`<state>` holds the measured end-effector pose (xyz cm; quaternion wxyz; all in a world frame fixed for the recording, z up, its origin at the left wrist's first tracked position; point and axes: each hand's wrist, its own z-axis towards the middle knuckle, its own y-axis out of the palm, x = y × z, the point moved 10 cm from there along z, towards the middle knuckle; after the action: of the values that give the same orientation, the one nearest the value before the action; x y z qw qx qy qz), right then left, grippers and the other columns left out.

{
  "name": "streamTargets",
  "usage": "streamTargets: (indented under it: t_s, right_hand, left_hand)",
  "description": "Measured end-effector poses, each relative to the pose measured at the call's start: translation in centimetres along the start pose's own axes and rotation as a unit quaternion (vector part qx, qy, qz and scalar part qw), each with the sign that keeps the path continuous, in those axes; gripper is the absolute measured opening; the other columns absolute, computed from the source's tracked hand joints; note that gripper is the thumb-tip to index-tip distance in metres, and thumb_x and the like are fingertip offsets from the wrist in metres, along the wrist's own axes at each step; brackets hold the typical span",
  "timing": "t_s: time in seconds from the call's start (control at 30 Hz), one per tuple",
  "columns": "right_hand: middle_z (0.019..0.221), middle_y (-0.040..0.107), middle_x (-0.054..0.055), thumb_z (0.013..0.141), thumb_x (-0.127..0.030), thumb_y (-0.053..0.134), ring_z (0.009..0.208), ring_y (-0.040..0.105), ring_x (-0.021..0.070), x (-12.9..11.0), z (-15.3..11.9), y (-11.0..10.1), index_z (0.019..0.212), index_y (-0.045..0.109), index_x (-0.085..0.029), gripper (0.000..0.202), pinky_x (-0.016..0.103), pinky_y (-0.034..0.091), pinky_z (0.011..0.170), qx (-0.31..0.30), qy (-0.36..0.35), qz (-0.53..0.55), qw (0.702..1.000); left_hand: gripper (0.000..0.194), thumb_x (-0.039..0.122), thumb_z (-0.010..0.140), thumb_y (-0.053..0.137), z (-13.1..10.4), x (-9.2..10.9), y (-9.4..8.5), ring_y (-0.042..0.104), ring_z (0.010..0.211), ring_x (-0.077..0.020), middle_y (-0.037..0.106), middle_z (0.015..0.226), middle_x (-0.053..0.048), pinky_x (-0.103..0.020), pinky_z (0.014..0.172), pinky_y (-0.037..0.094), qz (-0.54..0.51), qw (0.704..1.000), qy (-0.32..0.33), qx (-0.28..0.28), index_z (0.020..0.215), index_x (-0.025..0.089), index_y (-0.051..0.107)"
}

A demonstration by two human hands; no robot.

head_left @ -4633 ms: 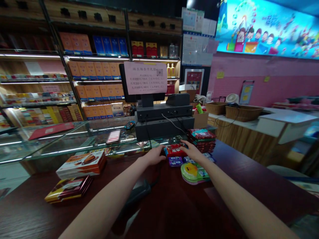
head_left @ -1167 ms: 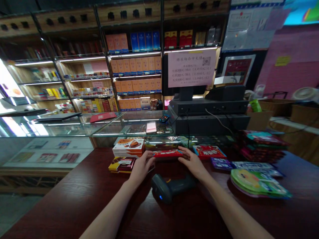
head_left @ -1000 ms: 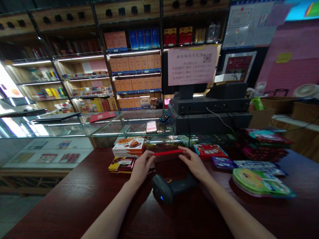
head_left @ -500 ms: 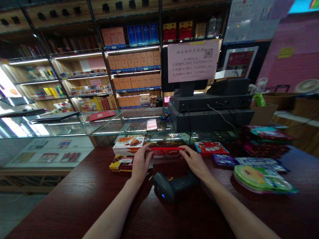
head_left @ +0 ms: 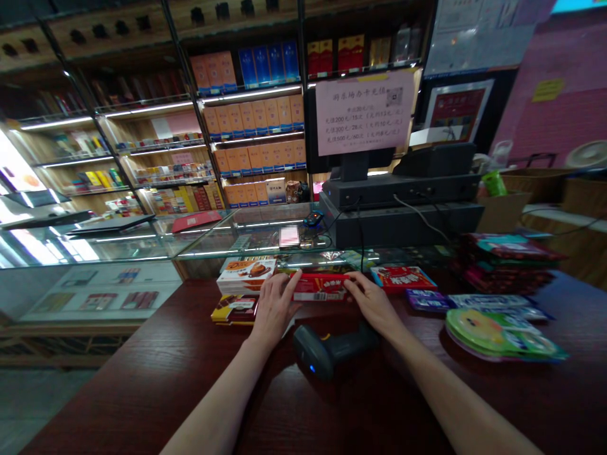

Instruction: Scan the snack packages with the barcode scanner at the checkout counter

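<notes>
Two bare forearms (head_left: 220,398), bare wrists (head_left: 257,342), slender bare fingers (head_left: 291,289)

Shelf strip lights (head_left: 147,109) are glowing in dimness, glare is streaking the glass display case (head_left: 57,245), and the outer edges are stretching, perhaps also blurring.

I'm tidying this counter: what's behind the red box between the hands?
Behind the red box, the glass display case shows above its top edge; what the box covers is hidden.

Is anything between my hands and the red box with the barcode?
Nothing visible: your right hand grips the red box by its right end; your left hand is at the other end. The scanner lies nearer you.
</notes>
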<state>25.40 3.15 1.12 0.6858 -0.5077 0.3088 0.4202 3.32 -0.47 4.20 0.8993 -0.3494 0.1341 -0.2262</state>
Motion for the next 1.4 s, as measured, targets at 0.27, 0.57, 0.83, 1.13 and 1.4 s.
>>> streamTargets:
  t_s: [0.27, 0.57, 0.83, 1.13, 1.4]
  right_hand:
    - [0.086, 0.069, 0.000, 0.093, -0.051, 0.048, 0.069, 0.071, 0.0190, 0.2, -0.2, 0.1, 0.105, 0.062, -0.026, 0.031, 0.030, 0.052, 0.070, -0.005, -0.005, 0.002, 1.000]
    - [0.086, 0.069, 0.001, 0.093, -0.047, 0.048, 0.072, 0.070, 0.0191, 1.2, 0.2, 0.6, 0.122, 0.059, -0.024, 0.039, 0.033, 0.052, 0.077, -0.010, 0.000, 0.017, 1.000]
    - [0.115, 0.072, 0.007, 0.093, -0.046, 0.052, 0.104, 0.070, 0.0229, 1.0, -0.2, 0.6, 0.145, 0.044, -0.027, 0.056, 0.040, 0.051, 0.097, -0.032, -0.021, 0.025, 0.999]
    - [0.140, 0.060, 0.007, 0.078, -0.047, 0.076, 0.131, 0.051, 0.0319, -1.7, -4.0, 2.3, 0.151, 0.039, -0.036, 0.083, 0.054, 0.032, 0.113, -0.270, -0.080, -0.065, 0.957]
    - [0.141, 0.057, 0.005, 0.060, -0.031, 0.086, 0.128, 0.049, 0.0323, -2.9, -6.4, 4.0, 0.148, 0.045, -0.037, 0.097, 0.047, 0.037, 0.109, -0.337, -0.102, -0.140, 0.925]
  left_hand:
    - [0.074, 0.030, 0.084, 0.072, 0.1, 0.1, -0.3, 0.052, 0.123, -0.0286, 0.056, 0.124, -0.011, -0.053, 0.117, 0.033, 0.028, 1.000, 0.005, 0.002, 0.150, 0.026, 0.039]
    - [0.072, 0.037, 0.087, 0.068, 0.1, 0.4, -0.9, 0.046, 0.135, -0.0287, 0.059, 0.139, -0.010, -0.056, 0.125, 0.015, 0.029, 0.999, 0.022, -0.001, 0.151, 0.023, 0.039]
    - [0.070, 0.040, 0.085, 0.070, -0.1, -1.5, -1.6, 0.047, 0.135, -0.0302, 0.060, 0.139, -0.010, -0.057, 0.126, 0.006, 0.036, 0.999, -0.015, 0.018, 0.148, 0.023, 0.044]
    - [0.073, 0.038, 0.084, 0.071, -0.6, -4.4, -2.8, 0.046, 0.135, -0.0309, 0.059, 0.139, -0.011, -0.058, 0.125, 0.007, 0.066, 0.995, -0.062, 0.038, 0.149, 0.023, 0.042]
    - [0.075, 0.038, 0.083, 0.071, -1.1, -6.1, -3.4, 0.047, 0.134, -0.0336, 0.059, 0.137, -0.013, -0.063, 0.123, 0.008, 0.079, 0.992, -0.086, 0.049, 0.150, 0.022, 0.040]
